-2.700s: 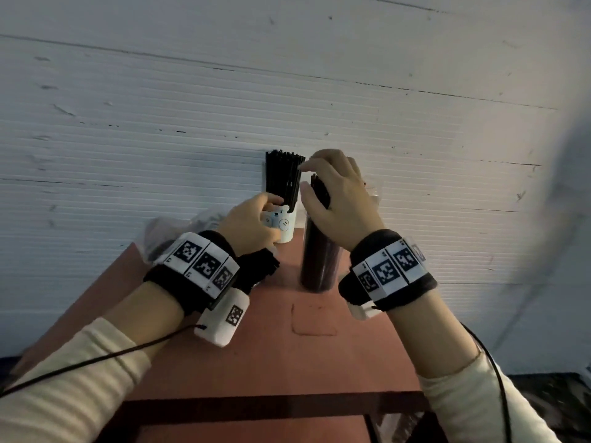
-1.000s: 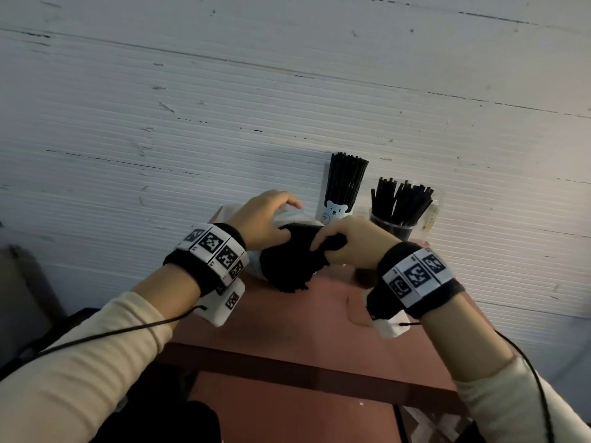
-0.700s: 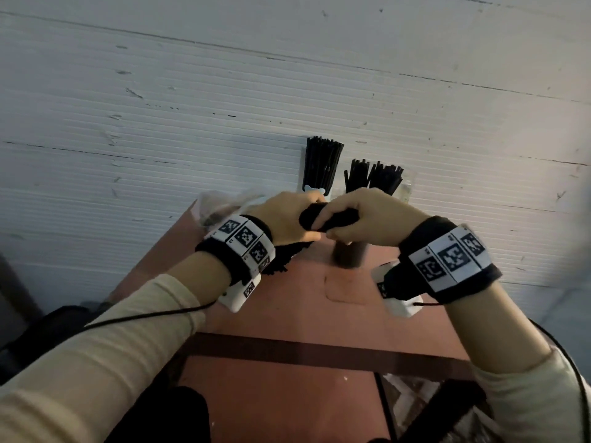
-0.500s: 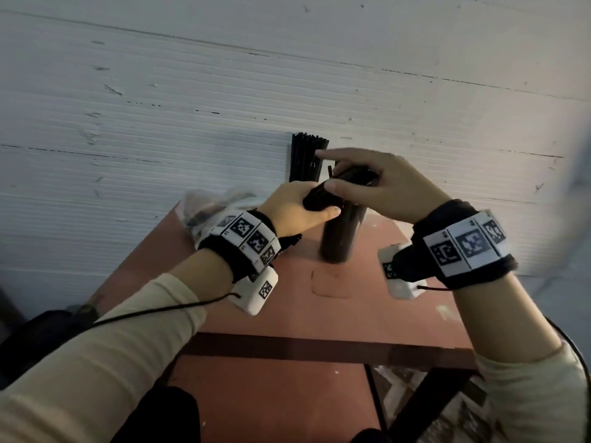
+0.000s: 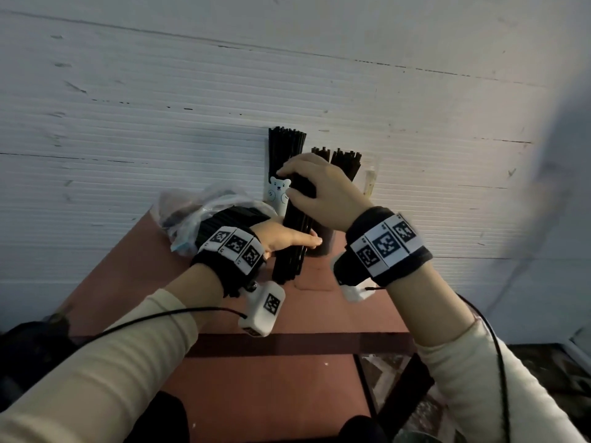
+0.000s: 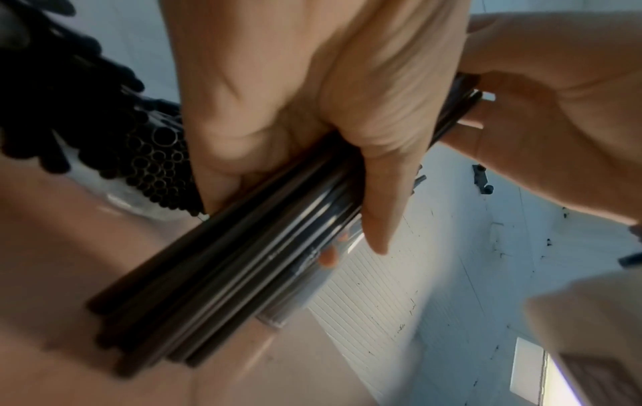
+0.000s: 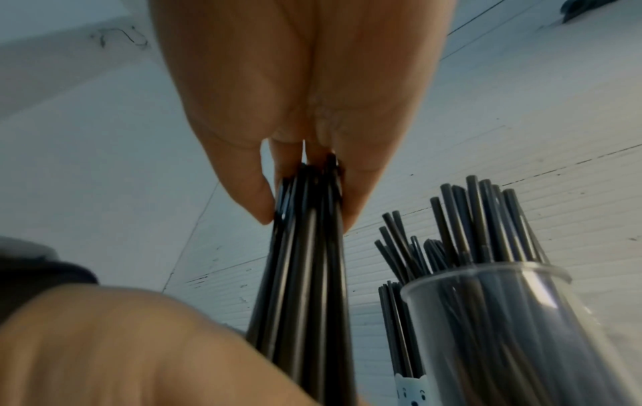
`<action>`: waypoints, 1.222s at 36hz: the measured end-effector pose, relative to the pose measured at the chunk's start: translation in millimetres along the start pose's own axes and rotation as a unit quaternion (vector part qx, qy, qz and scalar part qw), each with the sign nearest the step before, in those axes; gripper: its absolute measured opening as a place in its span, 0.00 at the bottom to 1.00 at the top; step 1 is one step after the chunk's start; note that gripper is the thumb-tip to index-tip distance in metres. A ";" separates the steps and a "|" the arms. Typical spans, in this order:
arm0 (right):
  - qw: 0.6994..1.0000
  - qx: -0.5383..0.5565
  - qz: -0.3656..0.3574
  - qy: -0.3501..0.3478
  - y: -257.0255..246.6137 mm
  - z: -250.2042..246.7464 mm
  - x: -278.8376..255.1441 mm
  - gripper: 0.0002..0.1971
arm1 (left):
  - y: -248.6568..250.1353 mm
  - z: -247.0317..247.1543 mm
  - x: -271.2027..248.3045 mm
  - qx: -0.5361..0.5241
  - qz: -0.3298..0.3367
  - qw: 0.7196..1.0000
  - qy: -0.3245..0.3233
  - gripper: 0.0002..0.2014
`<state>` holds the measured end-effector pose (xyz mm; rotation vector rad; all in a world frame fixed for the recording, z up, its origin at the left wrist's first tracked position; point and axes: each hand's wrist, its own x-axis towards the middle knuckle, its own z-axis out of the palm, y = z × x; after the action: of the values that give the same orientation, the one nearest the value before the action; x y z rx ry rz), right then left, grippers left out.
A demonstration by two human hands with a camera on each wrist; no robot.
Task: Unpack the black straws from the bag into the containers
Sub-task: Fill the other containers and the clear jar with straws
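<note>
Head view looks down over the table (image 5: 335, 372) toward the wall; both wrist views, close up, share the straw bundle (image 6: 243, 263).

The bundle of straws (image 5: 292, 238) now stands upright on the table (image 5: 134, 276) — earlier held level.

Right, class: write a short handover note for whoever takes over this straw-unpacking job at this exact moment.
Right hand: grips the top of a bundle of black straws.
Left hand: holds the same bundle lower down, thumb across it.
Bundle: stands upright with its lower ends on the table, in front of the containers.
Done: the bear cup and the clear container both hold straws.
Left: put this bundle into a container, then unpack the straws lying in the bag on the left.
</note>
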<state>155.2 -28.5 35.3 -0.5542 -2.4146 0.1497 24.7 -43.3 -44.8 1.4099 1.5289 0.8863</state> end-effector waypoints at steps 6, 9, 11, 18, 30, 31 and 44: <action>1.000 0.013 -0.013 0.008 -2.3 -0.7 -0.9 0.20 | 3.7 4.6 -9.0 0.032 -0.038 0.999 0.011 0.26; 0.999 0.023 0.008 0.036 -1.1 -4.9 -4.3 0.34 | 6.1 0.6 -12.9 0.032 0.019 0.998 0.049 0.26; 0.996 0.053 0.034 0.057 -0.3 -8.1 -7.7 0.44 | 15.2 -3.0 -19.7 0.018 0.089 0.994 0.056 0.25; 0.989 0.082 0.116 0.046 -1.5 -9.1 -12.7 0.41 | 47.9 -5.9 -51.8 0.035 0.205 0.976 -0.062 0.10; 0.968 0.202 0.111 0.096 2.6 -23.1 -12.3 0.06 | 54.5 5.5 -27.4 -0.039 0.244 0.969 -0.006 0.29; 0.962 0.214 0.115 0.123 5.1 -31.3 -8.8 0.05 | 53.6 5.7 -20.6 -0.041 0.238 0.970 0.039 0.36; 0.932 0.187 0.183 0.249 58.7 -88.1 53.0 0.12 | 66.9 -12.3 44.4 0.015 0.118 0.988 0.104 0.63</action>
<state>193.4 44.3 120.5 -0.7525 -1.7169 0.5480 39.3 8.8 15.7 1.5837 1.5536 1.1888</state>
